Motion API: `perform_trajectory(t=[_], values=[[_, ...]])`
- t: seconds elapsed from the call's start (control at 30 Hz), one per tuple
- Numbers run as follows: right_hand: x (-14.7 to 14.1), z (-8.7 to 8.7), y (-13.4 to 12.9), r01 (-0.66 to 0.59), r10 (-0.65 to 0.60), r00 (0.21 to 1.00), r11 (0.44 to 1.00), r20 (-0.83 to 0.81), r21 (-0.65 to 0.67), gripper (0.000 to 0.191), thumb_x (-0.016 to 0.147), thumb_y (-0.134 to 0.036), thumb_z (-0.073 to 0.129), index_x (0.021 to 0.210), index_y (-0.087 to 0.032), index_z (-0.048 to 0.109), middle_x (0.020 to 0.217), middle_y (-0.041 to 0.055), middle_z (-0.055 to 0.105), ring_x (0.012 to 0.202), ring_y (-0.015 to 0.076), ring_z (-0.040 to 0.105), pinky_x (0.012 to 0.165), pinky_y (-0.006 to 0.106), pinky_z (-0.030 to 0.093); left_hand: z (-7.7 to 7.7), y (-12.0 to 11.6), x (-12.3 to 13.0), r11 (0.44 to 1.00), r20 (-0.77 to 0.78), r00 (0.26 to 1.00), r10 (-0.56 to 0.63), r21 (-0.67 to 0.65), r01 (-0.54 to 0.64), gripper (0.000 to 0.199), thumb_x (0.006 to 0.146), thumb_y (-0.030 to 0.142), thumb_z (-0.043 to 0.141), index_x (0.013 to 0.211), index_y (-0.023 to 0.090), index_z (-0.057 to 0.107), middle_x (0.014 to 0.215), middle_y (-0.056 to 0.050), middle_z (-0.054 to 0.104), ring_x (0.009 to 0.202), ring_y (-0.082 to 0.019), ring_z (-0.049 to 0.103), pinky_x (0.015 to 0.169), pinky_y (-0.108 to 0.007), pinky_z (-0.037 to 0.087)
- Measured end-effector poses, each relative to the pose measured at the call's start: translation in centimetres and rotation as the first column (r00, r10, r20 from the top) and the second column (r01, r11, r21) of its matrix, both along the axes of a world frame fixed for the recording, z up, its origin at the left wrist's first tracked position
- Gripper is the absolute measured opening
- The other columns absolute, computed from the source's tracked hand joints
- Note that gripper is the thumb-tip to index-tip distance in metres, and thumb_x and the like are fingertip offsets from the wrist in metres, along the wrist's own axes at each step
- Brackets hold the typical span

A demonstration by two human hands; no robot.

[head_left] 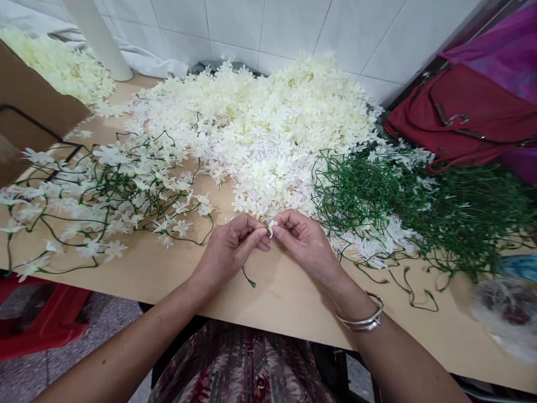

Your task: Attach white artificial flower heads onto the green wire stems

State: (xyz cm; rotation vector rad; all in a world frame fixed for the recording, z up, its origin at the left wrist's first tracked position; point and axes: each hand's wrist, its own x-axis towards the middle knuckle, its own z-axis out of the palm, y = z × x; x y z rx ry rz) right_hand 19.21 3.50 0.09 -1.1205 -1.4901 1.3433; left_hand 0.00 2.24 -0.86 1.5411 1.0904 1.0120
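A: What is each grip doing?

B: Both are pinching narrowly, thumb against fingers. The left hand (229, 246) seems to be holding one end of a green stem (250, 281), and the right hand (308, 246) is holding a small white flower (272, 228). Flower and stem are meeting right between the fingertips.

A: Why are they working so close together?

B: Probably because the parts are so small; a fuller hold would be covering the spot where they are meeting. I cannot tell how far one is sitting inside the other.

A: And the stem's other end?

B: It is showing below the left hand, above the tabletop (235, 305), perhaps left loose so that nothing is tugging at the pinched end.

A: What is lying around the hands?

B: Just beyond them, a heap of flowers (272, 123) is spreading back toward the tiled wall (235, 25). To the right, a tangle of green stems (361, 182) is lying beside it. To the left, a bunch of flowered stems (111, 193) is sprawling.

A: Any reason for that layout?

B: My guess is that it is keeping the kinds apart and within reach.

A: And further out?

B: A red handbag (470, 112) is resting at the far right and a cardboard box (39, 101) is standing at the left, perhaps so that neither is getting in the way.
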Motion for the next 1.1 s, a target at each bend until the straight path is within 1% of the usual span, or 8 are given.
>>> perform_trajectory(t=[0.2,0.3,0.43,0.6,0.7,0.83,0.93,1.1], values=[[0.37,0.09,0.19,-0.032,0.033,0.997,0.999,0.065,-0.013,0.028,0.092,-0.047,0.074,0.090,-0.021,0.065,0.072,-0.0018,0.062,0.065,0.0129,0.051,0.061,0.029,0.039,-0.24,-0.02,0.01,0.999,-0.007,0.999,-0.032,0.031,0.032,0.015,0.101,0.034,0.063,0.094,0.020,0.064,0.082,-0.003,0.080,0.078,-0.017,0.079,0.073,-0.026,0.061],[0.40,0.07,0.18,-0.041,0.042,0.996,0.999,0.076,-0.016,0.030,0.092,-0.049,0.074,0.089,-0.021,0.064,0.072,-0.0018,0.062,0.065,0.0135,0.052,0.061,0.029,0.039,-0.33,-0.03,-0.03,0.998,-0.018,0.999,-0.040,0.040,0.040,0.014,0.101,0.033,0.062,0.095,0.021,0.064,0.082,-0.003,0.080,0.078,-0.017,0.079,0.072,-0.026,0.061],[0.18,0.06,0.09,-0.041,0.042,0.998,0.999,0.050,-0.019,0.028,0.092,-0.047,0.074,0.089,-0.021,0.064,0.077,0.0000,0.066,0.070,0.0149,0.058,0.067,0.030,0.043,-0.20,-0.06,-0.07,0.997,-0.053,0.998,-0.020,0.069,0.024,0.013,0.101,0.032,0.063,0.094,0.021,0.064,0.080,-0.002,0.081,0.075,-0.016,0.079,0.069,-0.025,0.060],[0.08,-0.03,0.17,-0.031,0.031,0.995,1.000,0.091,-0.004,0.023,0.093,-0.042,0.073,0.090,-0.021,0.065,0.073,-0.0012,0.065,0.066,0.0134,0.053,0.063,0.029,0.040,-0.17,-0.04,-0.06,0.996,-0.072,0.997,-0.009,0.089,0.015,0.012,0.101,0.029,0.062,0.093,0.021,0.064,0.077,-0.001,0.080,0.072,-0.016,0.079,0.069,-0.024,0.060],[0.14,-0.02,0.37,-0.037,0.037,0.999,0.999,0.030,-0.008,0.026,0.092,-0.045,0.075,0.091,-0.021,0.065,0.074,-0.0013,0.065,0.067,0.0135,0.056,0.064,0.029,0.043,-0.22,0.04,0.07,0.998,-0.039,0.999,-0.012,0.067,0.014,0.013,0.101,0.031,0.062,0.094,0.020,0.063,0.079,-0.002,0.079,0.074,-0.016,0.078,0.069,-0.024,0.060],[0.42,0.36,0.63,-0.070,0.065,0.994,0.996,-0.088,-0.055,0.032,0.090,-0.050,0.078,0.101,-0.023,0.065,0.082,0.0004,0.071,0.078,0.0158,0.064,0.073,0.030,0.051,-0.29,0.08,0.27,0.999,-0.005,1.000,-0.013,0.044,0.013,0.014,0.103,0.033,0.057,0.099,0.020,0.061,0.087,-0.004,0.079,0.076,-0.015,0.078,0.073,-0.026,0.061],[0.68,0.59,0.75,-0.055,0.043,0.992,0.994,-0.122,-0.098,0.036,0.089,-0.052,0.078,0.107,-0.023,0.067,0.084,0.0007,0.071,0.080,0.0162,0.065,0.072,0.030,0.052,-0.33,0.01,0.31,1.000,0.018,1.000,-0.009,0.022,0.008,0.015,0.104,0.035,0.057,0.100,0.020,0.059,0.087,-0.004,0.079,0.078,-0.016,0.078,0.074,-0.027,0.062],[0.81,0.33,0.93,-0.062,0.050,0.991,0.994,-0.127,-0.092,0.032,0.086,-0.048,0.082,0.100,-0.023,0.069,0.081,-0.0001,0.071,0.076,0.0148,0.066,0.073,0.029,0.053,-0.09,-0.10,0.26,0.999,-0.013,0.999,-0.029,0.044,0.030,0.017,0.104,0.034,0.057,0.097,0.020,0.063,0.083,-0.003,0.077,0.075,-0.014,0.076,0.071,-0.025,0.059]])
